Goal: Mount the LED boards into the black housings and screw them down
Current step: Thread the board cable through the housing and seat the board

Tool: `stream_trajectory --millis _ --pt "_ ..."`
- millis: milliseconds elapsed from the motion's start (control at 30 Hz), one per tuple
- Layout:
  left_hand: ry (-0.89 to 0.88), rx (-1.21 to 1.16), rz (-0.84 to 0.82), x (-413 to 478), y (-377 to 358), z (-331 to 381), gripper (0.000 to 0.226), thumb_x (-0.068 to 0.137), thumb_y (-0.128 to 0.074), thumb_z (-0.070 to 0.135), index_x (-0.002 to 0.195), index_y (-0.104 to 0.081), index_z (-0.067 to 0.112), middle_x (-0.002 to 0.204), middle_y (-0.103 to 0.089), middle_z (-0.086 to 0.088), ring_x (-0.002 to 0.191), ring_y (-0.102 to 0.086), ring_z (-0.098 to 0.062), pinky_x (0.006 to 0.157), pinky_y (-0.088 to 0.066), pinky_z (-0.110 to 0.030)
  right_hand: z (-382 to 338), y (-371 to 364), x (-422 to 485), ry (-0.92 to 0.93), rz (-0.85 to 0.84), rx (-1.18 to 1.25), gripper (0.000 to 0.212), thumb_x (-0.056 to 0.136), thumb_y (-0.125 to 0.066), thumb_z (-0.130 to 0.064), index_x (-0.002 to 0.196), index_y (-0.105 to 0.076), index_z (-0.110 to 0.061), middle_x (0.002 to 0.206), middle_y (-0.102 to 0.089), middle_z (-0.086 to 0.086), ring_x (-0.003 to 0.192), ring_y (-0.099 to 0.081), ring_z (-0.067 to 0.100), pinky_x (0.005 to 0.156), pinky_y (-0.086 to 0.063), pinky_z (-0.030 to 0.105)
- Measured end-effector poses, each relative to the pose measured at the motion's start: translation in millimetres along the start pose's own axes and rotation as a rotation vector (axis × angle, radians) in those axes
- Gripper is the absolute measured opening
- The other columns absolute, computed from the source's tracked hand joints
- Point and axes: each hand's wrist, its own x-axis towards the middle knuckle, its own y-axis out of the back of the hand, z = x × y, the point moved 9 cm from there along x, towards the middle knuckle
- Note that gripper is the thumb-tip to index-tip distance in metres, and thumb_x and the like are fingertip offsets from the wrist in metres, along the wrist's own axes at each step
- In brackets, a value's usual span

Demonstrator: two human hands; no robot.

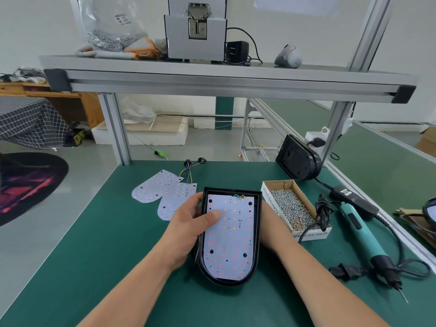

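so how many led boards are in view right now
3. One LED board sits inside the black housing that the left hand holds. Two loose boards overlap on the green mat to its left. A cut-off housing at the right edge may hold another.

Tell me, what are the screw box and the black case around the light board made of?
The screw box looks like cardboard: brown inside, printed white outside. The black housing seems to be plastic, smooth with a slight sheen on its rim.
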Motion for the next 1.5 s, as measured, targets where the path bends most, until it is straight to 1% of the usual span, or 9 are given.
stream_trajectory --millis 100,300,433,500,667,933,1200,1433,1500 --pt "0.004 0.036 0.023 -0.4 2.0 1.2 0.040 0.090 -0.079 0.018 0.129 -0.070 0.018 0.127 -0.075 -0.015 0.115 -0.073 -0.038 0.093 -0.062 -0.044 -1.2 1.4 -1.9 -0.033 -0.007 0.021 0.042 0.094 -0.054 0.007 0.070 -0.069 -0.025 0.068 -0.069 -0.022 0.067 -0.054 -0.002 0.061 -0.042 0.004" --pt "0.001 0.072 0.082 0.7 8.6 5.3 0.043 0.087 -0.080 0.021 0.127 -0.067 0.013 0.120 -0.078 -0.013 0.110 -0.076 -0.036 0.086 -0.063 -0.036 -3.5 17.7 -3.4 -0.007 0.145 0.534 0.036 0.095 -0.048 -0.025 0.113 -0.078 -0.034 0.103 -0.079 -0.004 0.087 -0.070 0.015 0.071 -0.055 0.028" --pt "-0.010 0.102 0.100 0.3 9.5 6.2 0.040 0.087 -0.080 0.022 0.124 -0.068 0.016 0.116 -0.079 -0.014 0.105 -0.077 -0.035 0.085 -0.064 -0.038 -12.9 19.1 -6.9 0.107 0.161 0.189 0.045 0.082 -0.064 -0.051 0.127 -0.066 -0.045 0.108 -0.070 -0.026 0.100 -0.066 -0.002 0.083 -0.050 0.016" --pt "-0.019 0.110 0.118 0.5 9.9 5.9 0.039 0.086 -0.081 0.022 0.122 -0.068 0.017 0.113 -0.079 -0.015 0.103 -0.077 -0.037 0.086 -0.065 -0.042 -15.0 15.2 -6.0 0.123 0.159 0.061 0.045 0.085 -0.075 -0.044 0.128 -0.060 -0.042 0.113 -0.070 -0.027 0.105 -0.066 -0.003 0.089 -0.052 0.021" --pt "-0.024 0.142 0.143 1.3 10.0 6.5 0.032 0.086 -0.081 0.025 0.116 -0.072 0.022 0.110 -0.080 -0.012 0.100 -0.078 -0.034 0.081 -0.065 -0.037 -9.4 12.8 -4.4 0.063 0.157 0.316 0.030 0.084 -0.080 -0.020 0.111 -0.070 -0.030 0.104 -0.078 -0.007 0.098 -0.074 0.016 0.090 -0.059 0.039" --pt "-0.030 0.198 0.144 0.8 10.3 8.3 0.025 0.089 -0.077 0.026 0.114 -0.073 0.026 0.109 -0.081 -0.010 0.100 -0.079 -0.032 0.086 -0.065 -0.042 -3.7 10.7 -3.3 0.024 0.187 0.446 0.019 0.088 -0.082 -0.008 0.102 -0.073 -0.017 0.097 -0.080 -0.001 0.090 -0.077 0.018 0.070 -0.058 0.021" --pt "-0.015 0.224 0.194 1.4 14.1 3.4 0.016 0.099 -0.074 0.014 0.115 -0.072 0.018 0.104 -0.081 -0.010 0.096 -0.079 -0.032 0.080 -0.066 -0.039 1.4 8.7 1.2 0.019 0.132 0.383 0.022 0.090 -0.080 -0.013 0.109 -0.072 -0.022 0.105 -0.079 -0.006 0.099 -0.076 0.014 0.087 -0.059 0.034" --pt "-0.098 0.493 0.253 2.5 19.6 12.1 0.042 0.100 -0.054 0.066 0.114 -0.072 0.031 0.097 -0.077 0.018 0.093 -0.071 -0.001 0.083 -0.052 -0.017 20.0 16.7 7.5 -0.062 0.144 0.541 0.020 0.091 -0.077 -0.005 0.109 -0.075 -0.014 0.105 -0.081 0.003 0.097 -0.078 0.023 0.082 -0.062 0.035" --pt "-0.097 0.572 0.302 3.5 30.6 15.0 0.038 0.098 -0.051 0.070 0.107 -0.070 0.039 0.075 -0.070 0.017 0.069 -0.065 0.000 0.067 -0.048 -0.011 30.8 23.4 9.1 -0.117 0.166 0.660 0.017 0.091 -0.075 -0.004 0.107 -0.075 -0.008 0.107 -0.080 0.014 0.096 -0.078 0.033 0.086 -0.063 0.047"
